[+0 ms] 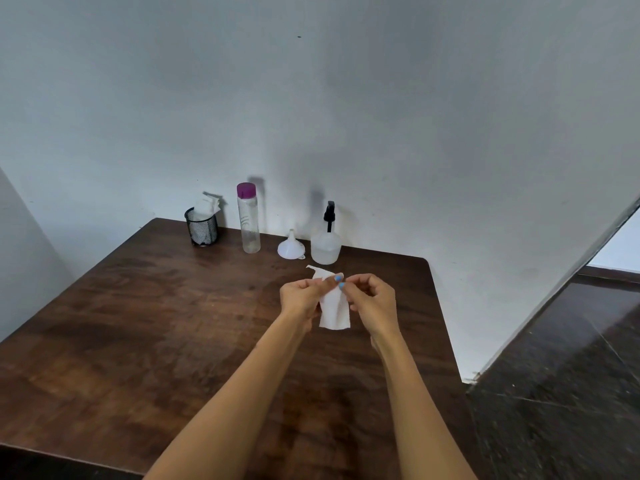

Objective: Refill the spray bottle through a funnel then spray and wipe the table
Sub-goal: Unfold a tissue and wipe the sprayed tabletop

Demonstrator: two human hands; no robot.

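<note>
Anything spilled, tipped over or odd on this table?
Nothing stands out. The spray bottle, capped water bottle and mesh cup stand upright by the wall; the funnel rests mouth-down. No puddle shows on the table. Left hand and right hand pinch a tissue.

Purple-capped bottle (248, 220); white funnel (291, 247).

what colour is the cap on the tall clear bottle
Purple (magenta-ish), seen in the head view: the cap tops the bottle standing near the wall.
</note>
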